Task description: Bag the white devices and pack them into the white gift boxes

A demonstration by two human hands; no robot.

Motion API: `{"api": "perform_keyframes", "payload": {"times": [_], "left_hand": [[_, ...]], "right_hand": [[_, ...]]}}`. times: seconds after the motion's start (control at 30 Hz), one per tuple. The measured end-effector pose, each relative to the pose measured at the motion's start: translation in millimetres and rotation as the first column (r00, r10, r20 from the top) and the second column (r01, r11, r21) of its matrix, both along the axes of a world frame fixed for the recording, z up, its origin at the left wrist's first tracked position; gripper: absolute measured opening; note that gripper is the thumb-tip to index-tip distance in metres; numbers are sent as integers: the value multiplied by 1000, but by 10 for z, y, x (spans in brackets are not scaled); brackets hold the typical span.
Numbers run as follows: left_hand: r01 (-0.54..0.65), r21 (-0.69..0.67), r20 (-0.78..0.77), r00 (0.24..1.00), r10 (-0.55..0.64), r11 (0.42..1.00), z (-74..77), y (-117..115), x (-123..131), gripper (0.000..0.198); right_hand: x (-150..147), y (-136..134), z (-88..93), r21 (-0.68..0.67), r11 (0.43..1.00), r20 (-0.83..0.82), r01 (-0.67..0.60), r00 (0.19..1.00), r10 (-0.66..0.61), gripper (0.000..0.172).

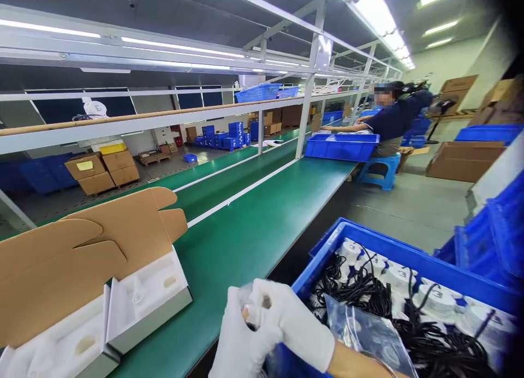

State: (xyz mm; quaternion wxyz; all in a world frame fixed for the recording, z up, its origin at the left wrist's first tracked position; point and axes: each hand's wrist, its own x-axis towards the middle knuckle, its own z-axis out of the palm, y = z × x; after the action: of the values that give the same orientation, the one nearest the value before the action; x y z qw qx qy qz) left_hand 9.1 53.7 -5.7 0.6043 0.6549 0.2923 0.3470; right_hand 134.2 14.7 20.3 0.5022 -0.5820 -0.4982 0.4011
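Gripping a small clear plastic bag [254,304] between them, gloved left hand [239,340] and right hand [292,323] close together over the green desk [245,231] edge, beside a blue bin [405,255] of black cables [360,291].

**Materials and finishes at the packing line**

Both hands, the left hand [237,340] and the right hand [292,323], are covered by white knitted cloth gloves, matt and slightly fuzzy. A thin clear plastic bag [364,331], glossy and wrinkled, is seen beside them. The blue bin [409,258] is made of smooth, faintly shiny moulded plastic; the black cables [360,291] in it are sheathed in matt rubbery plastic. The open boxes [82,258] are formed of matt brown cardboard, lined with white moulded trays [147,291] of smooth satin finish. The desk [245,236] is surfaced in matt green belting.
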Motion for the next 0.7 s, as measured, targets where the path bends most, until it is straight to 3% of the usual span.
{"api": "perform_keyframes", "payload": {"times": [0.13,0.27,0.37,0.47,0.53,0.63,0.7], "left_hand": [[42,-35,-59,997,-44,999,73,132,-8,30],[6,24,-105,994,-3,1000,138,280,-78,26],[-112,8,-137,984,112,994,36,357,-42,28],[-13,-32,-211,978,6,999,-123,391,49,32],[25,35,-271,962,-15,999,-186,427,92,33],[-98,162,-372,916,153,982,-173,539,101,31],[-168,203,-410,880,239,965,-126,620,89,29]], "right_hand": [[107,-9,-8,-6,983,-168,-183,969,179,44],[340,-13,77,-40,998,-107,-56,993,51,44],[370,-39,107,-21,996,154,81,985,-77,38],[255,-97,55,25,992,469,123,875,-120,26],[221,-138,-24,28,996,647,87,757,-85,16],[465,-203,-121,-30,999,821,39,571,3,10],[833,-247,-125,-88,994,836,65,547,38,10]]}}
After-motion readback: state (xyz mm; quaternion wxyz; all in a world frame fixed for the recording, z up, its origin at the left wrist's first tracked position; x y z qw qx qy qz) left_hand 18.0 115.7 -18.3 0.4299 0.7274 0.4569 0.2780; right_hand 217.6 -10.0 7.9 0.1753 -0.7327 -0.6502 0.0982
